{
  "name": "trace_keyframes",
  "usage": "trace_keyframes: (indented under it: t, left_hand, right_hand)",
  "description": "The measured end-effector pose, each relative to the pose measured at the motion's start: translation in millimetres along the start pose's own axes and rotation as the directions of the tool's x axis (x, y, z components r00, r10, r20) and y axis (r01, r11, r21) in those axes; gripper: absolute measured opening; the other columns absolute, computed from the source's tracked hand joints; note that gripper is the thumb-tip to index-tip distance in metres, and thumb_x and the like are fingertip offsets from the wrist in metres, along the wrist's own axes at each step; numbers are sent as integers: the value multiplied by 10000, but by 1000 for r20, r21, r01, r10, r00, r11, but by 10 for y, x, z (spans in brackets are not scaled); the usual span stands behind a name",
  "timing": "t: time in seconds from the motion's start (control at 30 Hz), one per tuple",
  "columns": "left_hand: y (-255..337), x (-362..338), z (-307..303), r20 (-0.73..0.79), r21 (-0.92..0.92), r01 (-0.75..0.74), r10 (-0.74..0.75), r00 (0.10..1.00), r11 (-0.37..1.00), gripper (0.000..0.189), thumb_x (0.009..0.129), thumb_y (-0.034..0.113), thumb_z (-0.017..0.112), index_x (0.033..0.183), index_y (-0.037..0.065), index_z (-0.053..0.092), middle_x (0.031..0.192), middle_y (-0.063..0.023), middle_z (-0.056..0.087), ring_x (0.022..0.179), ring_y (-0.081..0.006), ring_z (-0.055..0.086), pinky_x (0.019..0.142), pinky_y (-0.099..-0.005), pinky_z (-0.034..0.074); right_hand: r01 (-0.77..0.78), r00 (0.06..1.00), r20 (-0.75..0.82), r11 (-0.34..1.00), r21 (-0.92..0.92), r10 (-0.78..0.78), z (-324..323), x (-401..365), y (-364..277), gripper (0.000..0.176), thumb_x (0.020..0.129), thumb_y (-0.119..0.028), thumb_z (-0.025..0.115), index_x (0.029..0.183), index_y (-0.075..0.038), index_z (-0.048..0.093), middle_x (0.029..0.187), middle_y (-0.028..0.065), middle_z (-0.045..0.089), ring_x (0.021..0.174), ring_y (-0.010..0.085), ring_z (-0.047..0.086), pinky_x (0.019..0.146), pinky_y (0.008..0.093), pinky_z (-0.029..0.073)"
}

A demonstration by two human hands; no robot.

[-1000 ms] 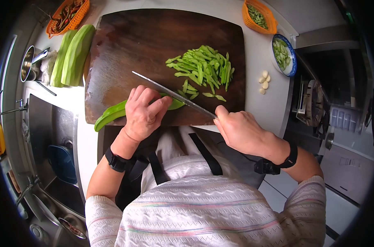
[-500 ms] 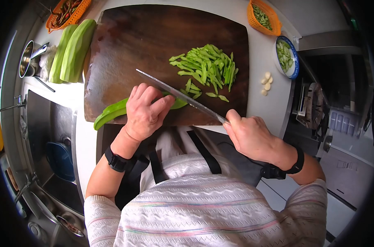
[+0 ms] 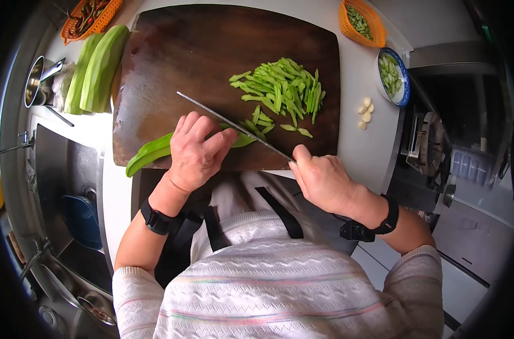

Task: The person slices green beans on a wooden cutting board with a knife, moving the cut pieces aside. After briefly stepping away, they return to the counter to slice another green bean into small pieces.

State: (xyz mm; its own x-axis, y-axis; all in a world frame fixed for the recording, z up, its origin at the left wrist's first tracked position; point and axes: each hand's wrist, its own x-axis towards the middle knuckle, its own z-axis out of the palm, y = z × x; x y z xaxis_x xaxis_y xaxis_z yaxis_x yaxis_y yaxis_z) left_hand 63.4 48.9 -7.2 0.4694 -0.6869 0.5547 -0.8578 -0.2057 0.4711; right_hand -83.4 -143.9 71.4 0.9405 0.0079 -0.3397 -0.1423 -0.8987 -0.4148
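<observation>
Steel-sided, a small pot (image 3: 33, 85) and two peeled gourds (image 3: 98, 68) sit far left, off the wooden board (image 3: 172, 62), likely parked clear of the blade. Along the board's near edge lies a green pod (image 3: 147, 153). Its long axis runs left to right, with the tapered tip overhanging the left edge and the cut end toward the knife (image 3: 229, 124). The left hand (image 3: 197, 152) clamps it down with fingers curled, probably to steady it. The right hand (image 3: 322, 181) is closed around the knife's handle, and the blade crosses the pod slantwise. Cut strips (image 3: 282, 90) are heaped beyond, and garlic cloves (image 3: 364, 110) lie further right
</observation>
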Motion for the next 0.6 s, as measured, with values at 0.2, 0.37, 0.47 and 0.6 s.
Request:
trace_keyframes:
  t: [0.2,0.37,0.47,0.6]
  left_hand:
    - [15,22,-11,22,17,26,-26,999,1000,223,635,19,746,831,109,693,747,-35,549,687,-230,521,602,-334,423]
    - [11,15,-10,15,11,30,-30,999,999,232,635,18,744,843,109,696,754,-36,550,696,-238,521,615,-341,425]
    - [-6,-4,9,4,15,24,-24,1000,1000,188,671,91,729,847,137,681,774,-21,521,722,-232,506,626,-347,399]
    - [-9,33,33,-25,13,5,-4,1000,1000,184,674,85,726,845,134,680,784,-24,523,729,-232,508,627,-348,399]
  right_hand:
    - [-9,999,31,999,32,8,-186,-34,15,164,918,-125,500,857,-8,402,557,179,571,556,390,601,518,485,477]
    - [45,999,3,997,58,-45,-227,-125,-11,188,928,-126,529,854,-10,401,515,169,511,498,390,554,467,463,428]
    - [48,999,7,999,15,-48,-241,-95,-33,189,925,-129,531,854,-12,401,511,169,511,501,391,558,473,469,434]
    - [87,995,-43,995,-39,-88,-23,100,-5,190,926,-137,530,857,-12,403,510,168,514,507,392,564,477,473,441]
